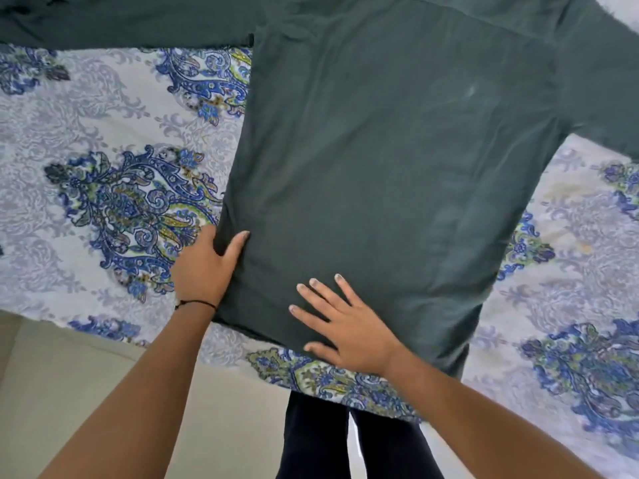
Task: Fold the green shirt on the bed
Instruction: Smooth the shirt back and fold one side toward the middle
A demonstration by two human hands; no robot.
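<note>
The dark green shirt (pixel 397 160) lies spread flat on the bed, its hem toward me and both long sleeves stretched out sideways at the far end. My left hand (pixel 204 267) grips the shirt's left side edge near the hem, thumb on top and fingers tucked under the cloth. My right hand (pixel 342 323) rests flat on the lower part of the shirt, fingers spread, palm at the hem.
The bed (pixel 114 188) is covered by a white sheet with blue and green paisley print; its near edge runs diagonally in front of me. Beige floor (pixel 69 392) lies at lower left. My dark-trousered legs (pixel 345 444) stand against the bed edge.
</note>
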